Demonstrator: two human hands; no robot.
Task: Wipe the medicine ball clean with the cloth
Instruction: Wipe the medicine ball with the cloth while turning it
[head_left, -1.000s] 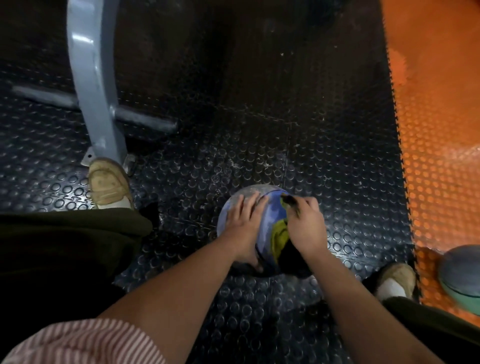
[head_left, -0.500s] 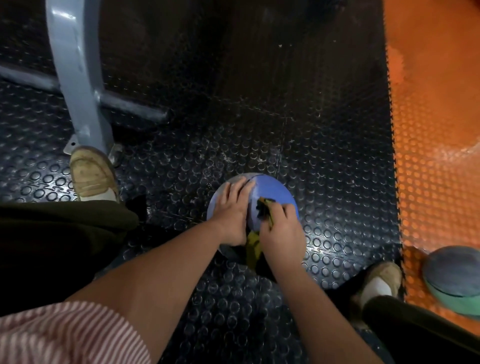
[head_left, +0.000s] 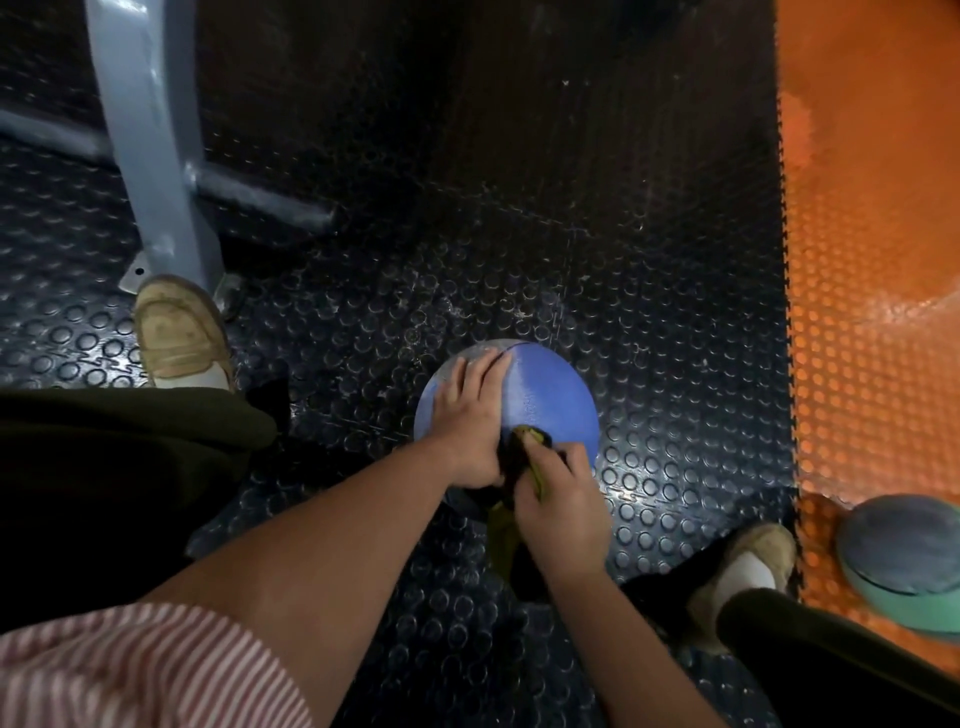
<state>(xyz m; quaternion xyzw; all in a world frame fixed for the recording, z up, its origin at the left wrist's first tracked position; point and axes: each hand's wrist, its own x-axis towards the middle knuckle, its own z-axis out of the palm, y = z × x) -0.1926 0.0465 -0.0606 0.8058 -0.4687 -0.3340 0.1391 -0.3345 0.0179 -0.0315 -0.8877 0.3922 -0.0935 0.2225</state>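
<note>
Far left, a grey frame leg (head_left: 150, 156) stood on the studded floor (head_left: 649, 260), w/ the person's left shoe (head_left: 179, 332) just beside its foot.

The left hand (head_left: 470, 415) lay flat on the left-top of the medicine ball (head_left: 550, 384), fingers straight and together, holding nothing and just steadying it. The ball sat on the floor btwn the person's feet, approx. centre of view.

Progress, by my reading, was mid-task. A greyish, dusty-looking patch showed at the ball's far-left top by the fingertips, so that part prob. wasn't done. The blue panel to the right looked cleaner, though faint pale streaks remained. The underside and near side were hidden, so can't tell there.

The cloth (head_left: 501, 525), dark w/ yellow-green, was pressed on the ball's near side btwn the two hands, its loose end hanging down toward the person. The right hand (head_left: 563, 499) had its fingers curled round it, bunching it vs. the ball.

Orientation: a round ball has no long axis. Its one visible seam ran from the far top, curving under the left hand. The cloth's length ran near-far.

Far right, a second ball (head_left: 898, 551), grey over green, sat on the orange mat (head_left: 872, 312), well apart and untouched.
</note>
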